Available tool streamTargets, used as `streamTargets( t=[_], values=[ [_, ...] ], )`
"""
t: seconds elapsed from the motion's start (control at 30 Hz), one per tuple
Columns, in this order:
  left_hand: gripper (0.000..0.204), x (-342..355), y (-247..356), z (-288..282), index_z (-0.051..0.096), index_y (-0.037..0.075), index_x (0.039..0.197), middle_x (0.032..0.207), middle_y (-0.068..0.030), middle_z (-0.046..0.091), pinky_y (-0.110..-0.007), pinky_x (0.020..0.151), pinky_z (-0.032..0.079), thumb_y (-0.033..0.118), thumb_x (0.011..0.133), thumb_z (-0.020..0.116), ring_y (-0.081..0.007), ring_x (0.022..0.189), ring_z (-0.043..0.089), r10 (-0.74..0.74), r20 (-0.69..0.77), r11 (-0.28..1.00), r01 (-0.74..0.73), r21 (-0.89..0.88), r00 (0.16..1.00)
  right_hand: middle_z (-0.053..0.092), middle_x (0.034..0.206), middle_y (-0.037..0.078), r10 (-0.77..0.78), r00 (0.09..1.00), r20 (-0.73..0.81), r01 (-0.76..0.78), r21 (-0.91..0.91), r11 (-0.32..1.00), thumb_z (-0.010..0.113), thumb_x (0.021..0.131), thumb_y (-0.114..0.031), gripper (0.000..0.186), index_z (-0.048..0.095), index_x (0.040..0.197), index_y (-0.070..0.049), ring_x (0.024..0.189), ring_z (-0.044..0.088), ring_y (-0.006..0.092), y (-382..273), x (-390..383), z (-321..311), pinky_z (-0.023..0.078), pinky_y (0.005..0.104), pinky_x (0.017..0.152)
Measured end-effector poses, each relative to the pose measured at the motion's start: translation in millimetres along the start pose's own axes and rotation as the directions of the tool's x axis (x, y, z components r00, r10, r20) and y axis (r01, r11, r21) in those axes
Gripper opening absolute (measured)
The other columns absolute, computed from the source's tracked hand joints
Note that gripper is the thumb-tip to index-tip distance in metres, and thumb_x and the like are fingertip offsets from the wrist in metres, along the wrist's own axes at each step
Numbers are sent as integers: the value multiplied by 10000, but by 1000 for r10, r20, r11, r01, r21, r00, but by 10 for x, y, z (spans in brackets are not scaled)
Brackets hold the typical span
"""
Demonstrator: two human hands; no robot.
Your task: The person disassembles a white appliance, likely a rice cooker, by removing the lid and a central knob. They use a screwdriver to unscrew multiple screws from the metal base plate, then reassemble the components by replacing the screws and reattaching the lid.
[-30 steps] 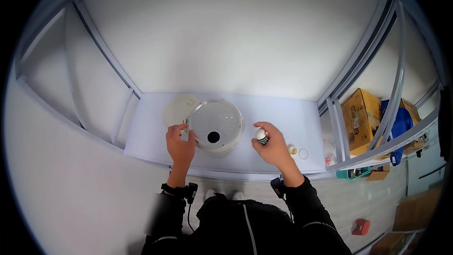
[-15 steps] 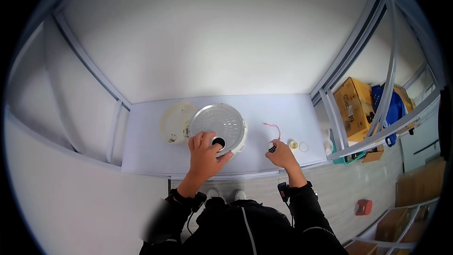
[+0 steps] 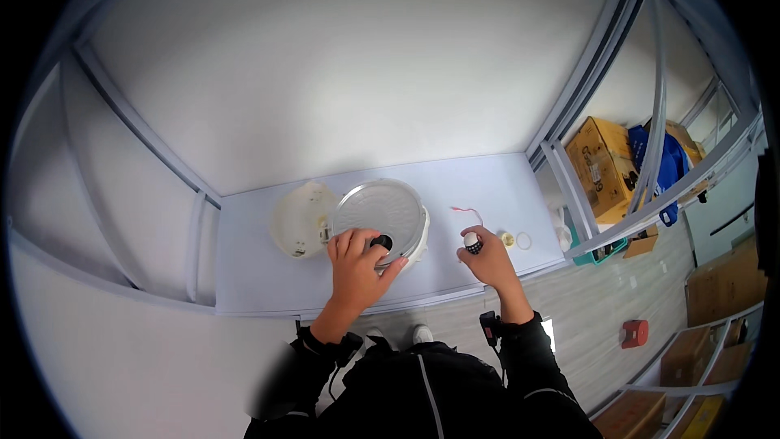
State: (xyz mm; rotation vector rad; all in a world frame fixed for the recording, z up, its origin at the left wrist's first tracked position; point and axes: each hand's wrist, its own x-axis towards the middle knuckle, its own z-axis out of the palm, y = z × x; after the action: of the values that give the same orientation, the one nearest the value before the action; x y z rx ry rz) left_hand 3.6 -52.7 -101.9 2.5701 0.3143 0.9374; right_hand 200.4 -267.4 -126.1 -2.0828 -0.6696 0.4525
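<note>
On the pale table stands a round white appliance (image 3: pixel 425 236) topped by a dimpled silver metal disc (image 3: pixel 379 203). At the disc's near edge is a dark round opening or part (image 3: pixel 383 241). My left hand (image 3: pixel 357 264) rests there, thumb spread from the fingers, which partly cover the dark round spot. A round cream shell (image 3: pixel 294 228) lies against the appliance's left side. My right hand (image 3: pixel 489 260), held over the table to the right, is closed around a small white-topped piece with a black, dotted body (image 3: pixel 472 242); its lower part is hidden by the fingers.
Right of the appliance lie a thin red wire (image 3: pixel 467 210), a small yellowish round part (image 3: pixel 508 239) and a pale ring (image 3: pixel 524 241). Grey frame posts (image 3: pixel 569 187) bound the table. Beyond are a cardboard box (image 3: pixel 601 167), a blue bag (image 3: pixel 668 167) and a red stool (image 3: pixel 634 333).
The view has tilted slightly. In my right hand the small piece has turned, so its white top shows more. My left hand stays at the disc's near edge, its fingers shifted slightly.
</note>
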Motion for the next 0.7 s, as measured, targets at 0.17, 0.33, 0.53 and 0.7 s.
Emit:
streamTargets(
  t=[0.17,0.33,0.53,0.7],
  values=[
    [241,80,-83,-152,676,57,916,1193,-86,609,-456,996,368,209,825,839,-304,1095,539,7,-86,999,-11,-52,996,669,821,140,-41,999,10,40,80,996,773,847,-153,347,686,1161,-33,739,640,217,-378,-25,-15,519,353,717],
    [335,94,-108,-345,599,12,1215,1197,-95,585,-307,853,493,-46,893,671,-202,929,602,-257,-96,897,201,-394,962,684,921,74,-291,954,-70,299,147,943,796,875,-147,368,684,1213,-54,709,618,155,-451,63,145,521,335,688],
    [284,37,19,-607,597,9,1196,1179,-57,614,-333,957,510,-25,928,687,-168,1096,634,-401,96,454,289,-843,911,682,1060,59,-117,987,-106,157,571,806,805,921,-153,404,662,1283,-47,664,608,96,-829,53,172,494,252,533],
    [314,-103,-198,-382,583,32,1208,1165,-32,630,-310,956,508,-17,929,718,-128,1103,613,-358,255,175,333,-926,898,660,904,15,-130,989,-64,140,650,747,806,913,-98,385,666,1268,-49,611,587,71,-787,87,88,423,219,406]
  ],
)
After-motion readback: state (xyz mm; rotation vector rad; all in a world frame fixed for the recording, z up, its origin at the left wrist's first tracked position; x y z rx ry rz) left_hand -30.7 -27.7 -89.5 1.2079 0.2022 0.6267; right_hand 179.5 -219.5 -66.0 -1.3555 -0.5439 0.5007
